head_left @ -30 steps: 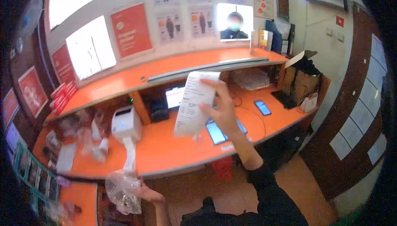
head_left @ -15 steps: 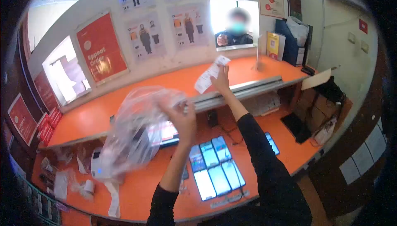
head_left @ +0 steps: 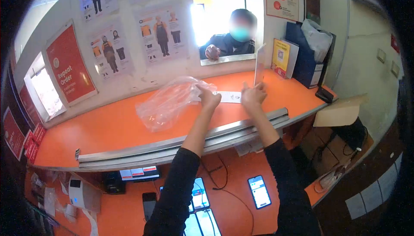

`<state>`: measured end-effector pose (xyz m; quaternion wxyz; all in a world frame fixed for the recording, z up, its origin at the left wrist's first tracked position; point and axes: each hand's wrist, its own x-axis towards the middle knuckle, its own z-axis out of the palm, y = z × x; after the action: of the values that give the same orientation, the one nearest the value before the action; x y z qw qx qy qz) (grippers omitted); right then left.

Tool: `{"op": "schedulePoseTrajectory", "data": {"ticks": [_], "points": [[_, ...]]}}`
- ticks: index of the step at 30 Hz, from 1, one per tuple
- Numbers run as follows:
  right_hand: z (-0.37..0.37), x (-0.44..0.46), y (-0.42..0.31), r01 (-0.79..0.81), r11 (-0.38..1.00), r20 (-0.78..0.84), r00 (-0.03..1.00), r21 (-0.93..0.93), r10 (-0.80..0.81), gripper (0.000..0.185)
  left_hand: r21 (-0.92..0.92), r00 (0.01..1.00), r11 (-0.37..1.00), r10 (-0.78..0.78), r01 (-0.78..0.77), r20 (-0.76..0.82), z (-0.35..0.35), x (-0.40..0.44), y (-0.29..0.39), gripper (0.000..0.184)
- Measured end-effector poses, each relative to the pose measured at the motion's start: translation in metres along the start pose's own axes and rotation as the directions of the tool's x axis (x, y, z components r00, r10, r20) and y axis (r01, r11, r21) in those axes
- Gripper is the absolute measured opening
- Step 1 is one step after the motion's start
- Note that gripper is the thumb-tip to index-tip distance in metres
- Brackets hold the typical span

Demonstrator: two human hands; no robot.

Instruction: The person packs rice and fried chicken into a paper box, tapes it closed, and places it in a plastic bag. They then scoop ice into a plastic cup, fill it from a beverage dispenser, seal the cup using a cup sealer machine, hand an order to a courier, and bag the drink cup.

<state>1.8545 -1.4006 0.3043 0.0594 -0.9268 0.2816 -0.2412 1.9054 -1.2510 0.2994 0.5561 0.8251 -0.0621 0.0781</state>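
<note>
A strip of printed white paper, like a receipt [head_left: 230,97], stretches between my hands just over the orange upper counter [head_left: 116,119]. My right hand [head_left: 253,96] is closed on its right end. With closed fingers, my left hand [head_left: 208,98] holds the top of a clear plastic bag [head_left: 166,104], next to the paper's left end. The bag trails leftward and looks see-through, with nothing clearly visible inside. Whether the left fingers also pinch the paper is hidden.
A masked person [head_left: 228,44] leans at the window opening. A clear upright panel [head_left: 260,65] stands beyond my right hand. Metal rails [head_left: 185,143] edge the upper counter. Below are several phones, including one lit phone [head_left: 258,191], cables and a small white printer [head_left: 82,194].
The plastic bag has come down from above the lower desk onto the upper counter. My left hand moved forward with it, and my right hand lowered the paper, now level between both hands.
</note>
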Motion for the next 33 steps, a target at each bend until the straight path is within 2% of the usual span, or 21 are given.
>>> {"op": "schedulePoseTrajectory", "data": {"ticks": [1,2,3,5,8,11,12,15,17,18,20,21,22,23,24,26,27,29,30,32,33], "points": [[-0.004,0.009,0.010,-0.031,0.999,-0.104,0.994,-0.029,0.027,0.033,0.100,0.997,0.992,0.076,-0.079,0.028,0.012,0.010,-0.008,0.118],[-0.008,0.018,0.022,0.051,0.999,-0.123,0.991,-0.016,-0.053,0.030,0.199,0.987,0.967,0.148,-0.158,0.066,0.022,0.017,-0.018,0.120],[-0.010,0.032,0.029,0.058,0.998,-0.114,0.992,-0.014,-0.060,0.030,0.192,0.986,0.969,0.141,-0.155,0.084,0.018,0.005,-0.004,0.122],[-0.015,0.059,0.037,0.253,0.960,-0.129,0.963,0.119,-0.237,0.024,0.240,0.986,0.961,0.112,-0.139,0.126,0.021,-0.003,0.012,0.123],[-0.038,0.067,0.031,0.223,0.964,-0.223,0.957,0.144,-0.187,0.013,0.283,0.980,0.948,0.098,-0.146,0.175,0.040,0.003,0.019,0.121],[-0.030,0.069,0.026,0.322,0.935,-0.213,0.934,0.150,-0.287,0.015,0.212,0.936,0.912,0.338,-0.352,0.098,0.076,0.019,0.007,0.115],[-0.027,0.064,0.022,0.325,0.934,-0.207,0.934,0.147,-0.292,0.015,0.210,0.938,0.915,0.332,-0.345,0.096,0.076,0.019,0.011,0.115],[-0.015,0.049,0.010,0.317,0.948,-0.080,0.946,0.041,-0.313,0.026,0.207,0.945,0.950,0.174,-0.235,0.275,0.066,0.015,0.020,0.109],[0.011,0.066,0.020,0.278,0.958,0.000,0.960,0.068,-0.279,0.028,0.110,0.964,0.958,0.259,-0.264,0.061,0.056,0.007,0.018,0.099],[0.019,0.067,0.015,0.229,0.969,0.069,0.969,0.087,-0.236,0.031,0.120,0.970,0.963,0.239,-0.241,0.037,0.047,0.003,0.018,0.099],[-0.038,0.016,0.006,0.250,0.966,-0.003,0.968,0.065,-0.251,0.039,0.199,0.852,0.887,0.457,-0.416,-0.255,0.021,-0.004,0.017,0.081],[-0.071,-0.013,-0.007,0.299,0.937,-0.109,0.953,0.180,-0.283,0.037,0.210,0.849,0.895,0.442,-0.394,-0.291,-0.010,-0.024,0.025,0.081],[-0.100,-0.044,-0.025,0.350,0.890,-0.211,0.931,0.293,-0.297,0.037,0.309,0.897,0.883,0.413,-0.353,-0.158,-0.048,-0.060,0.041,0.072],[-0.120,-0.067,-0.041,0.549,0.742,-0.306,0.835,0.386,-0.458,0.040,0.406,0.932,0.856,0.361,-0.319,-0.028,-0.082,-0.092,0.050,0.063],[-0.140,-0.092,-0.058,0.710,0.541,-0.414,0.704,0.451,-0.578,0.043,0.418,0.935,0.860,0.350,-0.292,-0.067,-0.110,-0.114,0.050,0.063],[-0.196,-0.166,-0.096,0.910,0.301,-0.603,0.414,0.284,-0.682,0.057,0.418,0.777,0.713,0.629,-0.563,-0.025,-0.160,-0.158,0.040,0.044],[-0.200,-0.185,-0.117,0.919,0.259,-0.610,0.392,0.298,-0.689,0.057,0.445,0.787,0.720,0.615,-0.533,-0.053,-0.184,-0.183,0.028,0.044],[-0.205,-0.225,-0.163,0.959,0.098,-0.543,0.234,0.268,-0.806,0.063,0.789,0.472,0.259,0.881,-0.557,0.044,-0.233,-0.240,0.000,0.036],[-0.210,-0.247,-0.182,0.957,0.047,-0.550,0.205,0.287,-0.810,0.063,0.815,0.499,0.271,0.866,-0.513,0.027,-0.262,-0.271,-0.012,0.036],[-0.219,-0.292,-0.218,0.886,-0.096,-0.395,0.103,0.454,-0.913,0.069,0.879,0.616,0.301,0.788,-0.369,-0.011,-0.325,-0.338,-0.035,0.037],[-0.221,-0.322,-0.236,0.831,-0.262,-0.415,-0.041,0.491,-0.909,0.062,0.859,0.686,0.404,0.722,-0.314,-0.088,-0.357,-0.373,-0.047,0.035]]}}
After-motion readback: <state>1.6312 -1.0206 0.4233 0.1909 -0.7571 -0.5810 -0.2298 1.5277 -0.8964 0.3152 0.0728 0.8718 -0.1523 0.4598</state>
